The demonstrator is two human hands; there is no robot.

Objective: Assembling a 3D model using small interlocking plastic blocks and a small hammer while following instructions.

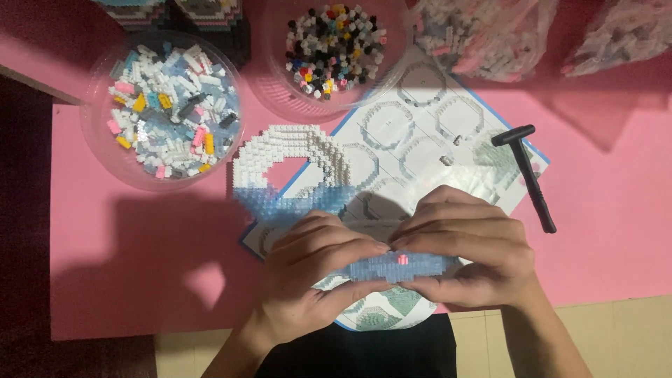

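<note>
Both hands pinch a small flat piece of light blue bricks (392,267) with one pink brick on top, low in the middle of the view. My left hand (311,269) grips its left end and my right hand (465,252) its right end, fingertips nearly touching above it. Just beyond my left hand lies a ring-shaped build (280,157) of white bricks with a translucent blue lower edge. Under the hands and the ring lies a printed instruction sheet (420,140) showing several ring diagrams.
A clear round tub (168,108) of white, blue, pink and yellow bricks stands at the left. A second tub (334,49) holds black, white and coloured bricks. A black T-shaped tool (528,175) lies at the right. Plastic bags (490,31) of bricks sit at the back on the pink table (126,252).
</note>
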